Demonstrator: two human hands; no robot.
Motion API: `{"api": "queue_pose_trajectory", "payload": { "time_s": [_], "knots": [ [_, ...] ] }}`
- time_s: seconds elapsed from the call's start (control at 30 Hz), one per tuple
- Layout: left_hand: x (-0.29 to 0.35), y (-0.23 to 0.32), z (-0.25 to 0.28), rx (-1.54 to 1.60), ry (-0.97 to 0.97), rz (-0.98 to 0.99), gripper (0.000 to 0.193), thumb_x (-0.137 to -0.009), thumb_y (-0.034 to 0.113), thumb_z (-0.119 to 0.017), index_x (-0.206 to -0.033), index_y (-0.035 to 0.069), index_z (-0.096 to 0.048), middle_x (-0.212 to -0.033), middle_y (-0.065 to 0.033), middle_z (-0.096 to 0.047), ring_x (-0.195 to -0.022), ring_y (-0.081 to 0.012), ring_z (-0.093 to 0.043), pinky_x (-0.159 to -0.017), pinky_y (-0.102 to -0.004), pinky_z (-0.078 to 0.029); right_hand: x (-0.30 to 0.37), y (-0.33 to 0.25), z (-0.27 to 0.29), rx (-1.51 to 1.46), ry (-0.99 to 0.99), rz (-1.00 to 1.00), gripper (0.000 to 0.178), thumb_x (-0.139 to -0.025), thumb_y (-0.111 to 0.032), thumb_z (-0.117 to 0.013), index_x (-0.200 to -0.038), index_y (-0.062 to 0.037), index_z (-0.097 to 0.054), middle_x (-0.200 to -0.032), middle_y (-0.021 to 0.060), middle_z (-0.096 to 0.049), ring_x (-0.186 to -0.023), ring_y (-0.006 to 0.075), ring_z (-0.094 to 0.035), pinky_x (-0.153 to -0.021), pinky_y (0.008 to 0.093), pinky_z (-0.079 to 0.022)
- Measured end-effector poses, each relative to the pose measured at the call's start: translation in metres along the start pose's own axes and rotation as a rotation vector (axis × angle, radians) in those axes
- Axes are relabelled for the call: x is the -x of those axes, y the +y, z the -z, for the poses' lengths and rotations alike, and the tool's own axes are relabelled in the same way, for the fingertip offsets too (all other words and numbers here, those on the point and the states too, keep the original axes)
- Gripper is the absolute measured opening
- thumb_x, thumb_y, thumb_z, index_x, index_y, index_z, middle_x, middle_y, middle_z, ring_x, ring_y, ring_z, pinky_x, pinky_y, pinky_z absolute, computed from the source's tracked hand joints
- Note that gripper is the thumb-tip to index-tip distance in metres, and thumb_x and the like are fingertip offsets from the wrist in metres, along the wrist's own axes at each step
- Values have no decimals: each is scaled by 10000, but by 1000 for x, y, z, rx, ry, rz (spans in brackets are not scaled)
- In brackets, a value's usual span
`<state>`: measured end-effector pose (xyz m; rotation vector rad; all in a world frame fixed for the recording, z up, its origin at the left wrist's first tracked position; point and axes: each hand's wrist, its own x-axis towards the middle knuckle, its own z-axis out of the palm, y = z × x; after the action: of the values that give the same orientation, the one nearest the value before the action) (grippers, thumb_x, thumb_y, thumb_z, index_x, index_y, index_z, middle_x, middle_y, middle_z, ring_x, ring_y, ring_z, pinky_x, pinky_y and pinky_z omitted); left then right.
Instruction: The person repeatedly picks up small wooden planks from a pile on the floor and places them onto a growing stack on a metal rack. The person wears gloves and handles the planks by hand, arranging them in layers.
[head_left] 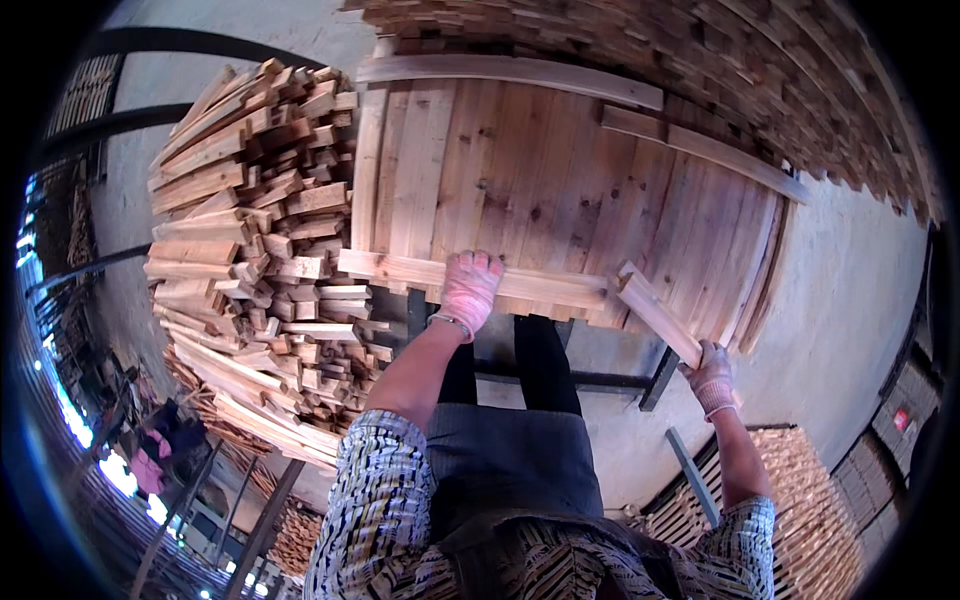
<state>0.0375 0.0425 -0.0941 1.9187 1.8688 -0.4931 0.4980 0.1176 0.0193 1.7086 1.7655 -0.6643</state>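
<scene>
One loose wooden strip (658, 312): slanting over the near right part of one plank tabletop (545, 190). One gloved right hand (711, 378): I am seeing it closing tightly around that strip's near end. One near-edge strip (560, 287): lying along the tabletop's front. One gloved left hand (471, 292): curling its fingers over it; gripping or only pressing, I cannot tell. Both hands: resting well apart. Far-edge strips (510, 69): I am counting at least two. One lumber stack (200, 252): standing at left.
</scene>
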Motion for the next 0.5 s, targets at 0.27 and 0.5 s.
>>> {"api": "queue_pose_trajectory", "payload": {
  "time_s": [0.27,0.5],
  "knots": [
    [10,-5,-1,27,233,-30,345,-804,134,-574,-1145,163,-617,-1104,-72,-617,-1005,-266,-597,-884,-405,-469,-2,44,17,166,262,254,385,-720,-127,-730,-1085,-131,-609,-1114,127,-604,-1077,354,-570,-963,452,-458],
    [3,3,0,-55,48,48,387,-825,164,-595,-1210,134,-574,-1223,-81,-574,-1120,-296,-552,-960,-435,-447,-72,38,-14,341,161,159,264,-842,-185,-627,-1105,-176,-629,-1110,96,-623,-1097,314,-587,-961,446,-454]
  ]
}}
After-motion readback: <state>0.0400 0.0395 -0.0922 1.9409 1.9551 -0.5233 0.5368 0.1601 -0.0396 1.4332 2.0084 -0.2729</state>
